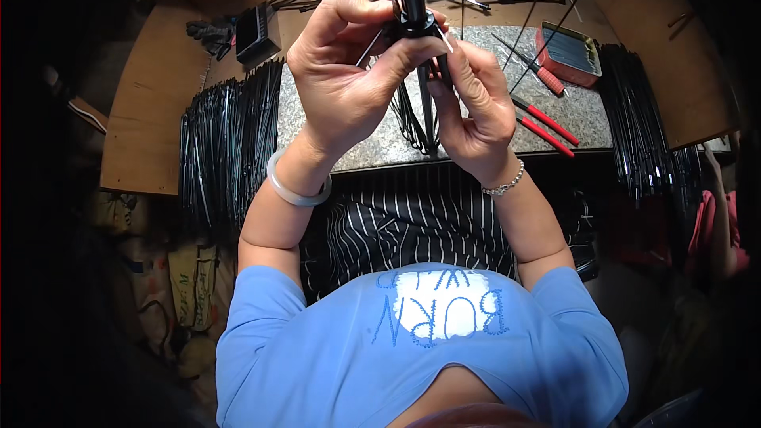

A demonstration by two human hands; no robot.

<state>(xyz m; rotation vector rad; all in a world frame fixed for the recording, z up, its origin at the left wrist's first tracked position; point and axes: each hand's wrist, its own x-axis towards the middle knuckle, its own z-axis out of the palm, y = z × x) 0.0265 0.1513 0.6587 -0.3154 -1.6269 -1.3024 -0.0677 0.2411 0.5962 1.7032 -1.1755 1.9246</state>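
Note:
A black umbrella frame (409, 8) stands upright in front of me, its metal shaft running out at the top edge. My left hand (349, 71) is closed on its collar from the left, the thumb laid across the front. Below the collar, thin black ribs (428, 131) hang down over the table. My right hand (476, 103) pinches at the collar's right side, close to the left thumb tip. A short pale wire end (446, 38) shows beside its fingertips. What lies between those fingers is partly hidden.
Red-handled pliers (548, 127) and a red-handled tool (549, 79) lie right on the speckled tabletop (317, 123). Behind them sits a red tin (571, 55) of thin rods. Black rib bundles hang left (230, 143) and right (638, 123). A black box (255, 36) stands back left.

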